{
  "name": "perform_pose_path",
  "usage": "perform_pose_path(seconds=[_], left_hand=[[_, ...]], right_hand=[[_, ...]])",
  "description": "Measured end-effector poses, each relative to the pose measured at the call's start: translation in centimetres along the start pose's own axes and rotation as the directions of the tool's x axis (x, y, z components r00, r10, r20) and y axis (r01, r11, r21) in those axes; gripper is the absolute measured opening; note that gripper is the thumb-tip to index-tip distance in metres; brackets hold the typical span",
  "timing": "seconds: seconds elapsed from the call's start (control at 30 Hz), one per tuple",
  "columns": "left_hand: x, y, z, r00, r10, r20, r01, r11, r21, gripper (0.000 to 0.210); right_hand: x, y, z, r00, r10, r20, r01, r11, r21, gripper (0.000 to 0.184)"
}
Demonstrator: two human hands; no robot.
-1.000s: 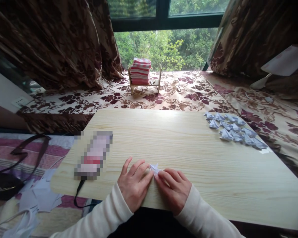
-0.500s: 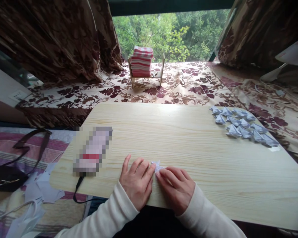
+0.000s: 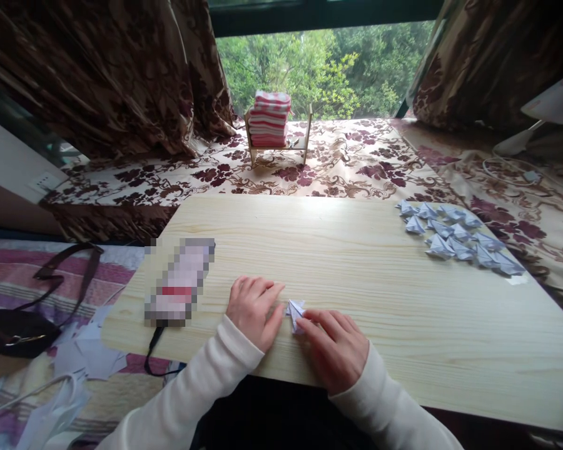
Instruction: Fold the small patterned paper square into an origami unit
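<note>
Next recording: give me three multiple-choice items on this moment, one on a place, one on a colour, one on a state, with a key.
1. Where does the heap of folded papers lie on the table?
A. far right
B. near left
C. centre

2. What colour are the sleeves?
A. black
B. cream
C. red

3. How is the small folded paper held?
A. lifted high
B. pressed on the table between left hand and right hand
C. lying untouched

Key: 1 A, it lies by the far right edge. 2 B, both arms show cream. 3 B, fingertips of both hands meet it on the wood.

Pale wood-grain table (image 3: 356,275), maroon floral curtains (image 3: 98,75)
</note>
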State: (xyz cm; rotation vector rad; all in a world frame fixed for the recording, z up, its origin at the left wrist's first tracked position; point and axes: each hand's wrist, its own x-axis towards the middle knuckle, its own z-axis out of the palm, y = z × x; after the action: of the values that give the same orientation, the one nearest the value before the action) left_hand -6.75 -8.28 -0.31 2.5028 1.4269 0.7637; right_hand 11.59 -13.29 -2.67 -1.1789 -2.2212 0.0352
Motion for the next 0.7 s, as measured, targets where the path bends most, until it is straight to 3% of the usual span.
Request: perform_pose_path(seconds=[0.17,0.27,0.4,0.5,0.6,0.7], left_hand=[[-1.3,0.8,-0.2,0.991,0.118,-0.059,-0.122,0.99,-0.07,0.022],[-1.8,1.6,0.0,0.982,0.182,-0.05,-0.186,0.977,-0.1,0.021],[-1.8,2.0,0.1,0.984,0.169,-0.051,-0.172,0.981,-0.084,0.019],[-1.8,1.9,-0.1,0.994,0.09,-0.055,-0.096,0.99,-0.105,0.019],[-2.2,2.1,-0.7,0.997,-0.075,-0.033,0.064,0.968,-0.243,0.02],[-2.6,2.7,-1.4,0.955,-0.288,0.067,0.284,0.832,-0.477,0.019]], right_hand=[[-0.8,1.2,-0.8,0.991,0.084,-0.104,-0.08,0.996,0.05,0.024],[-0.9,1.4,-0.8,0.996,0.067,-0.065,-0.064,0.997,0.041,0.018],[-0.4,1.2,-0.6,0.999,0.034,-0.028,-0.033,0.999,0.028,0.019],[-0.1,1.0,-0.2,0.998,0.048,-0.035,-0.047,0.998,0.034,0.014],[0.1,1.0,-0.1,0.998,0.042,-0.052,-0.04,0.998,0.044,0.016],[0.5,0.8,-0.7,0.989,0.013,-0.145,-0.003,0.998,0.068,0.011]])
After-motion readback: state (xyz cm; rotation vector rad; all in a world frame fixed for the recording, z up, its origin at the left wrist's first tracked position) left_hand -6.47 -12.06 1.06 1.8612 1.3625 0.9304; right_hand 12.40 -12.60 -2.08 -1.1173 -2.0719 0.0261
